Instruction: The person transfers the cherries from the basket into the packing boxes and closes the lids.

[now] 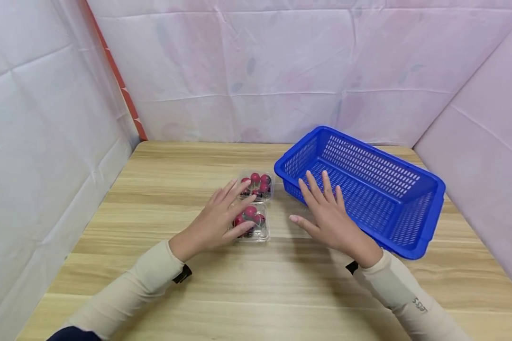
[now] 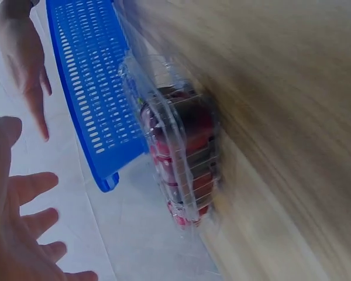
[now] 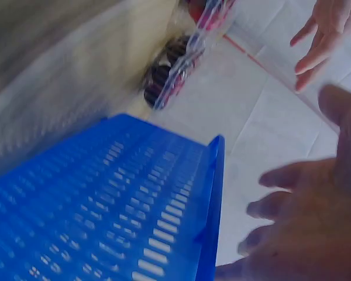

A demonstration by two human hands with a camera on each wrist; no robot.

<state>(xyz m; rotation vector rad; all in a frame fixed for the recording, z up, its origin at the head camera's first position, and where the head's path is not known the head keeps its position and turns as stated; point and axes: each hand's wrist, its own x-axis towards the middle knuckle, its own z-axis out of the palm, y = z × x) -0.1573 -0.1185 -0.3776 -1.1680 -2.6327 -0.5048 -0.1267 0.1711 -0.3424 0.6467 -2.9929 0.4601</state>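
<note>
Two clear plastic clamshell boxes of small round red fruit sit one behind the other at the middle of the table. My left hand (image 1: 213, 220) hovers with spread fingers over the left side of the nearer box (image 1: 261, 231), and its fingertips overlap the farther box (image 1: 265, 180). In the left wrist view a box (image 2: 181, 155) shows side-on, apart from that hand's fingers. To the right, my right hand (image 1: 330, 222), fingers also spread, is above the near left side of a blue plastic basket (image 1: 375, 208). Neither hand holds anything.
The basket stands angled on the wooden table (image 1: 247, 293), slotted on its sides and bottom, with nothing inside. Pale patterned cloth (image 1: 281, 61) hangs behind the table and along both sides. A red strip (image 1: 119, 80) runs down the back left corner.
</note>
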